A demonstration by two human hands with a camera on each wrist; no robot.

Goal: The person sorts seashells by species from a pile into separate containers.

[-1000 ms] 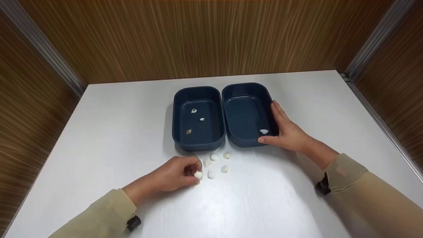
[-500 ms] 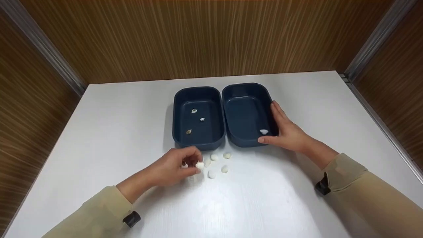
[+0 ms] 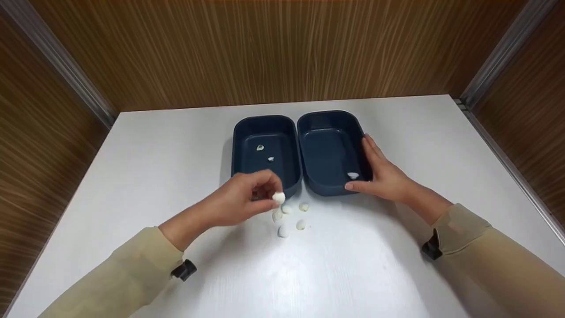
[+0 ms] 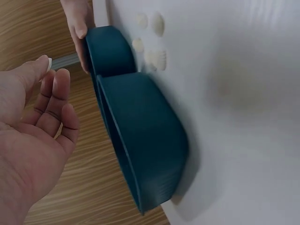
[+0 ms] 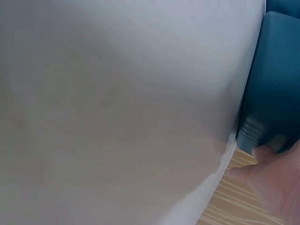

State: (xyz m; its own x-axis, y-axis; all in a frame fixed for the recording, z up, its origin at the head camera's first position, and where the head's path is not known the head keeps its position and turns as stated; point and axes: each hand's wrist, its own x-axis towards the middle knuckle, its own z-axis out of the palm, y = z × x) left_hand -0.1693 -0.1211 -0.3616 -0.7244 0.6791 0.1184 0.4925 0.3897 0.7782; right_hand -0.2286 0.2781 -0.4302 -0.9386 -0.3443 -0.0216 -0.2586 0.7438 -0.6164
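Observation:
My left hand [image 3: 240,198] pinches a small white seashell [image 3: 279,198] between thumb and fingers. It is above the front edge of the left dark blue bin [image 3: 289,170], hiding part of that bin. In the left wrist view the thumb and fingertips show with a thin white edge of the shell [image 4: 49,63]. My right hand [image 3: 388,179] rests against the right dark blue bin [image 3: 324,190], straight fingers along its right wall and thumb at the front corner. One white shell [image 3: 352,176] lies inside that bin. Two small shells [image 3: 260,148] show in the left bin.
Several pale shells [image 3: 301,225] lie on the white table [image 3: 353,265] in front of the bins, which stand side by side. Wood-patterned panels [image 3: 282,53] rise behind the table and at both sides.
My left hand has moved up and slightly right, from the table toward the left bin, with the seashell still pinched. It now covers one shell in that bin. The right hand stays in place.

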